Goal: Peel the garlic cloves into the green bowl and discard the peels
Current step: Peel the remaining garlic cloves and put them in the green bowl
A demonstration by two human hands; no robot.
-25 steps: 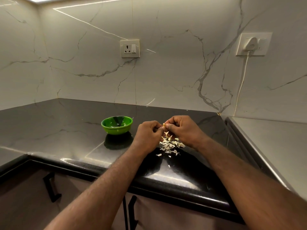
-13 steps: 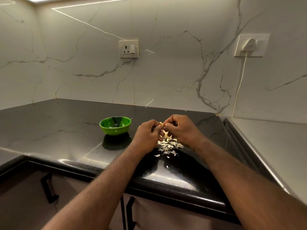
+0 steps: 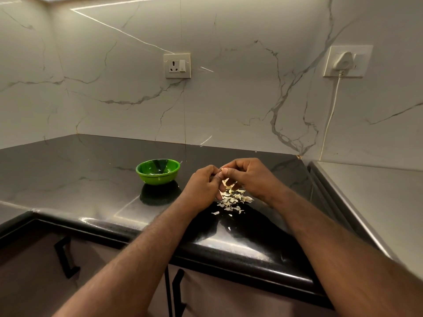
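Your left hand and right hand pinch the garlic clove, three o'clock from the green bowl: likely light, slippery; grip its ends.

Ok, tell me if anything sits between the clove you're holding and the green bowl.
Nothing visible does. The left hand and right hand pinch the garlic clove; only bare countertop separates them from the green bowl. The peels lie below the hands, off that path.

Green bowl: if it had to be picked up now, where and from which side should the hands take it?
Probably the rim on its right side, thumb inside, fingers on the outer wall. The green bowl stands upright and open on the countertop, nearest the left hand; that and the right hand now pinch a garlic clove.
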